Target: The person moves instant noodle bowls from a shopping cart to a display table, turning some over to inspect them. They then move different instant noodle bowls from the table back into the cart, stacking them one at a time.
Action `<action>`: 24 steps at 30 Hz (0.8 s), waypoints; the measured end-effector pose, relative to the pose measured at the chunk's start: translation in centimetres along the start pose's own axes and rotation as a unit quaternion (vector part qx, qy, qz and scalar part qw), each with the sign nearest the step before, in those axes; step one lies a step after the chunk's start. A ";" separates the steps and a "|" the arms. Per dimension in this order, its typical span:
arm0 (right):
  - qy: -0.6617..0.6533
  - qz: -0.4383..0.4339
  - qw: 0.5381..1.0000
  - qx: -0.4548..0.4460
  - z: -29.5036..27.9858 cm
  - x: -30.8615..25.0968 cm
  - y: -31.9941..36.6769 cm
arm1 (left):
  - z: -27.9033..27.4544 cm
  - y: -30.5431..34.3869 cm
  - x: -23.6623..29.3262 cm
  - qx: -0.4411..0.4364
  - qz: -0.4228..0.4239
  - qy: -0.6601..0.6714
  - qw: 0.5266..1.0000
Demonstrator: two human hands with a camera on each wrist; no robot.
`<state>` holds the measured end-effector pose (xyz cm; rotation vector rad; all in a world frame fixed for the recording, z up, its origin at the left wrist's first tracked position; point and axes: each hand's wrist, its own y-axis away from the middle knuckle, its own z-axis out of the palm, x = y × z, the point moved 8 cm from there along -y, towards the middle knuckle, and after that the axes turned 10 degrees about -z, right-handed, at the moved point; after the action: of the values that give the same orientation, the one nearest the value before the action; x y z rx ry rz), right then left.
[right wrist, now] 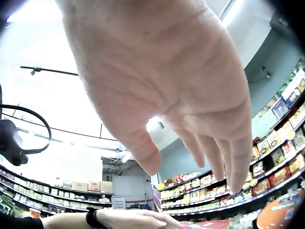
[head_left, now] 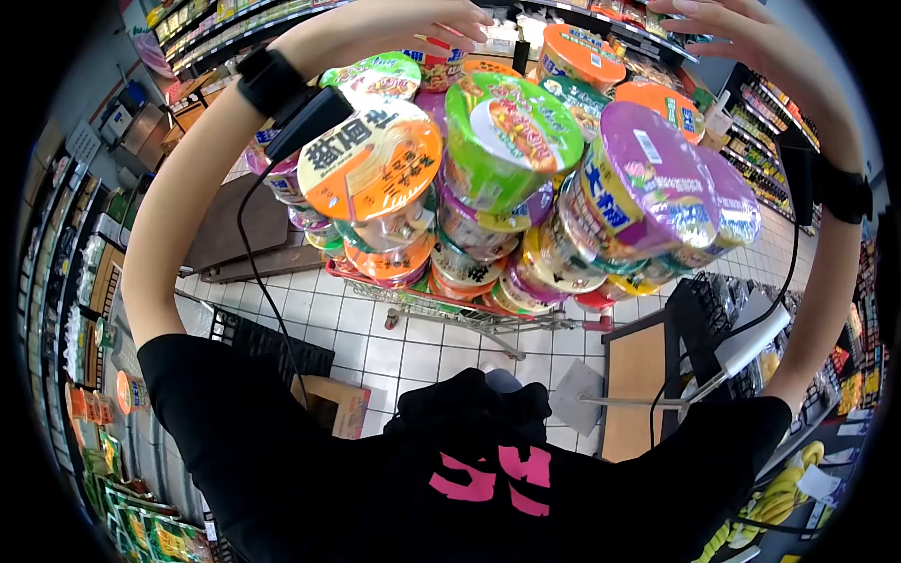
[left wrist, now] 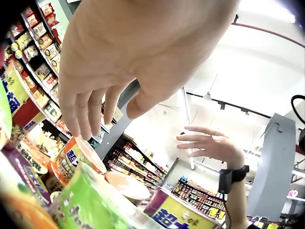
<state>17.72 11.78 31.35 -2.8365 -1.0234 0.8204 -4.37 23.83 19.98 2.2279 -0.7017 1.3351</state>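
My left hand (head_left: 399, 26) reaches over the far left part of a tall stack of instant noodle tubs, holding nothing. In the left wrist view its fingers (left wrist: 82, 112) point down above an orange-lidded noodle tub (left wrist: 69, 164). My right hand (head_left: 727, 26) is raised beyond the stack's far right side, also holding nothing, its fingers spread. Nearest to me on top are an orange-and-white noodle tub (head_left: 371, 164), a green one (head_left: 514, 141) and a purple one (head_left: 652, 178). Another orange tub (head_left: 584, 56) stands farther back, between the hands.
The stack rises from a red-trimmed shopping cart (head_left: 469, 314) on a white tiled floor. Stocked shelves (head_left: 70, 281) line the left. At lower right are a brown-sided stand (head_left: 633, 380) and bananas (head_left: 779, 493). A cardboard box (head_left: 343, 403) lies near my feet.
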 end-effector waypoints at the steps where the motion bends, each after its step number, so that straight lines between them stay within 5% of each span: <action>1: -0.001 0.003 1.000 0.000 0.9 -0.5 0.5 | 1.1 1.6 0.5 -0.003 0.000 0.000 1.000; 7: 0.005 0.040 0.999 0.026 4.9 -4.6 3.2 | 3.6 10.6 1.6 0.055 0.009 -0.040 0.998; 12: 0.048 -0.132 0.990 0.012 6.3 -1.7 3.4 | 4.0 16.9 0.7 0.119 -0.004 -0.004 0.993; 16: -0.080 -0.211 0.972 0.060 8.4 -4.0 5.5 | 2.1 21.6 -1.0 0.243 0.111 -0.176 0.947; 21: -0.243 -0.227 0.943 0.011 13.9 -5.8 7.8 | 5.5 29.2 -3.5 0.310 0.067 -0.070 0.946; 24: -0.306 -0.211 0.928 -0.033 18.9 -5.7 8.2 | 8.0 34.2 -5.5 0.377 0.041 -0.136 0.915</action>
<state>9.77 -1.03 16.25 -2.2755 -1.6641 1.6688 -22.64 -6.32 15.53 3.0689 -0.3987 1.5288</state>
